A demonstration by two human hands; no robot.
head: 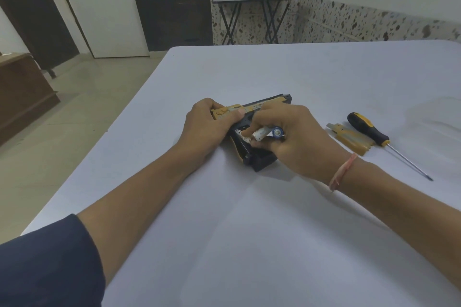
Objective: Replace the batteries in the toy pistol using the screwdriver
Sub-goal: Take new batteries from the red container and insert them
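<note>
The white surface [249, 219] fills most of your view. Its left edge runs diagonally from the far corner down toward your left sleeve, with tiled floor and a brown cabinet [22, 92] beyond it. Its far edge lies well past your hands, and its right edge is out of view.

The toy pistol [259, 105] lies flat near the middle, well apart from both visible edges. Your left grip [207, 127] is curled over the pistol's gold top end and holds it down. Your right grip [296, 137] pinches 1 white battery [264, 133] with a blue end at the open hollow in the dark handle.

Just right of that hand lies the gold cover [351, 138]. The screwdriver [369, 129] lies close beside it; you cannot tell whether they touch. Its thin tip points toward your right. White surface stretches wide between your forearms and on past the pistol.
</note>
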